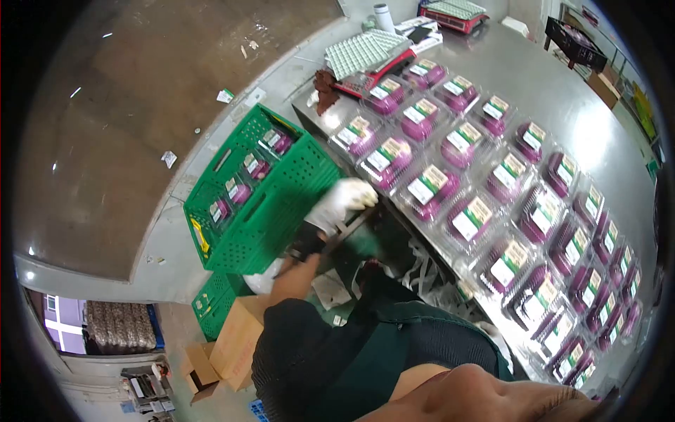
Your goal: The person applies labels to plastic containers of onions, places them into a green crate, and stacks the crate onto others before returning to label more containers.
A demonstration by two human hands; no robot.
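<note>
My left hand [349, 198], in a white glove with a dark band at the wrist, is beside the near corner of the steel table. Its fingers are bent and held together; what they hold, if anything, is hidden. Left of it stands a green perforated crate [264, 232], tilted in view, with several clear packs [239, 190] of purple produce inside. The nearest pack on the table [387, 162] lies just past my fingertips. Of my right hand [498, 341] only a bit of white glove shows at the table's front edge; its fingers are hidden.
Rows of labelled clear clamshells [506, 176] with purple produce cover much of the steel table [562, 91]. Label sheets [362, 53], a red scale [358, 84] and a white bottle [383, 17] stand at its far end. Cardboard boxes [239, 337] and another green crate [214, 302] are below left.
</note>
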